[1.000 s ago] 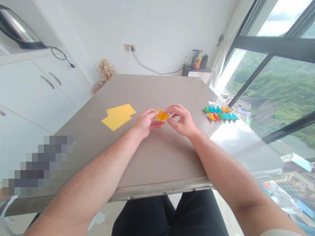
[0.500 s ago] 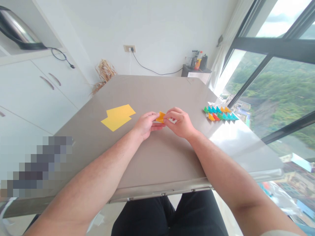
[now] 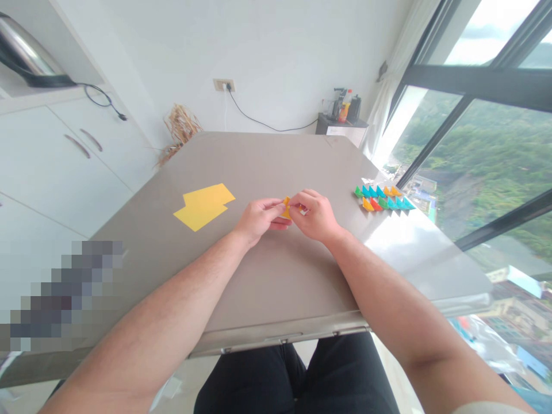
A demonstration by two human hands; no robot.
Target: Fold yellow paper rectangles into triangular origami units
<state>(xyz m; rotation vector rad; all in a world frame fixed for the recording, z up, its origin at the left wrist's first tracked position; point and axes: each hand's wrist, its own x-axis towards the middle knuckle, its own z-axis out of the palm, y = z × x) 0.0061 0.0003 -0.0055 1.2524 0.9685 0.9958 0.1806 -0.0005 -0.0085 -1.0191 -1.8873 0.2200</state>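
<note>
Between my two hands, above the middle of the table, is a small folded piece of orange-yellow paper (image 3: 286,210), mostly covered by fingers. My left hand (image 3: 261,218) pinches it from the left with thumb and fingers. From the right, my right hand (image 3: 314,214) grips its other side with closed fingertips. Flat on the table to the left lie overlapping yellow paper sheets (image 3: 202,207). Two rows of small folded paper boats (image 3: 383,199) in green, blue, orange and red stand near the right edge.
The grey table (image 3: 267,167) reaches from my lap toward the wall. A window (image 3: 495,149) runs along the right side. At the far end stands a small cabinet (image 3: 342,126) with bottles on it. White cupboards (image 3: 52,161) and a kettle (image 3: 30,52) are at left.
My fingers have closed in on the folded paper and cover more of it. My left hand has shifted slightly right, nearer my right hand. The view has moved a little.
</note>
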